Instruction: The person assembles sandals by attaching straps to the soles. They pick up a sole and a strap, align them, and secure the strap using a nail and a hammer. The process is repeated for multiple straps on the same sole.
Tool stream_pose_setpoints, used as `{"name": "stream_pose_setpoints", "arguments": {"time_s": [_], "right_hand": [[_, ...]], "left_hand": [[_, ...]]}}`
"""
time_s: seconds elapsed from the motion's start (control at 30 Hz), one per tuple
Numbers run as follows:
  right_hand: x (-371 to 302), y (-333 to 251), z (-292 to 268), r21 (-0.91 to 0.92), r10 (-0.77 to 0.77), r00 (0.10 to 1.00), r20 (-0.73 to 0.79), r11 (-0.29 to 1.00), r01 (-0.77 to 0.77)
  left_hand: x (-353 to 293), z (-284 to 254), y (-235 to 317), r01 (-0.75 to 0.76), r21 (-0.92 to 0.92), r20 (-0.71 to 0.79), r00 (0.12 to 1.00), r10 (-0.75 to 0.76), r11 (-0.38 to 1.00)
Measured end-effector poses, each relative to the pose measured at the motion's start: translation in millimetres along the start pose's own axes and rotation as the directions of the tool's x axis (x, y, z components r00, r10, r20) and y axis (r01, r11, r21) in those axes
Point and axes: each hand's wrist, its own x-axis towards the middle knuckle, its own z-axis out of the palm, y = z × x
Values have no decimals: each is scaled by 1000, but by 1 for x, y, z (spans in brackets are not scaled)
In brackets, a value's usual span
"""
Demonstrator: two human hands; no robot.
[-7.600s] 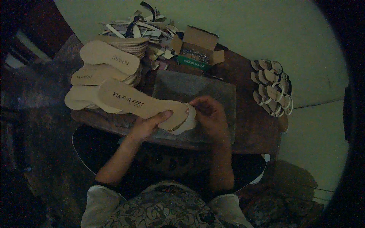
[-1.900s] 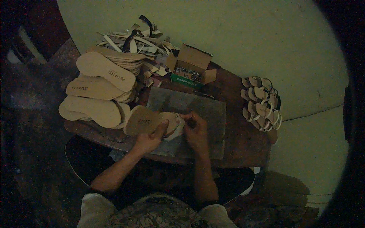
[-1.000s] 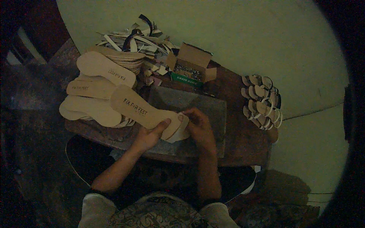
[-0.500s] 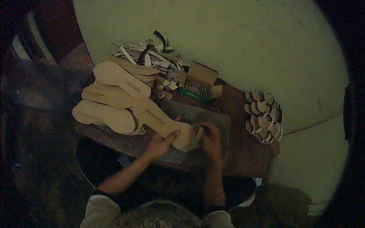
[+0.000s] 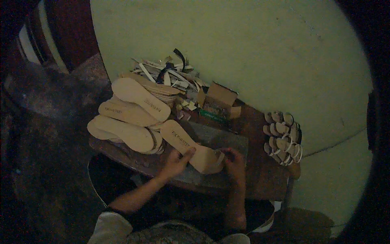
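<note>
A pale tan insole (image 5: pixel 177 135) with dark print near its heel end is held slanting over the dark work board. My left hand (image 5: pixel 178 162) grips it at the near edge by its waist, thumb on top and fingers underneath. At the wide front end a pale strip (image 5: pixel 219 157) bends up beside the insole's edge. My right hand (image 5: pixel 235 159) pinches this strip, fingers closed and partly in shadow. How the strip meets the underside is hidden. Stacks of similar insoles (image 5: pixel 126 132) lie just left of my left hand.
A grey slab (image 5: pixel 233 140) lies under my hands on the brown table (image 5: pixel 266 183). Behind it are an open cardboard box (image 5: pixel 221 94) of small dark pieces and a heap of strip offcuts (image 5: pixel 170 75). Strapped sandals (image 5: pixel 282 138) stand piled at right, beside the green wall (image 5: pixel 260 44).
The whole view has shifted, so the scene sits lower and further right. The insole's heel end has moved slightly away from the stacks; both hands keep their hold.
</note>
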Motion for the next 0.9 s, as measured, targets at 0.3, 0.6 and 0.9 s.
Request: {"name": "stream_pose_setpoints", "arguments": {"time_s": [0.3, 0.6, 0.9], "right_hand": [[20, -69, -29, -127, -18, 998, 65, 992, 26], [122, -139, 39, -400, -168, 950, 262, 877, 266], [243, -115, 108, -661, -434, 895, 105, 642, 389]], "left_hand": [[-1, 1, -7, 34, 48, -47, 998, -32, 998], [-1, 1, -13, 35, 52, -55, 998, -32, 998], [-1, 3, -32, -183, 176, -59, 979, 196, 967]]}}
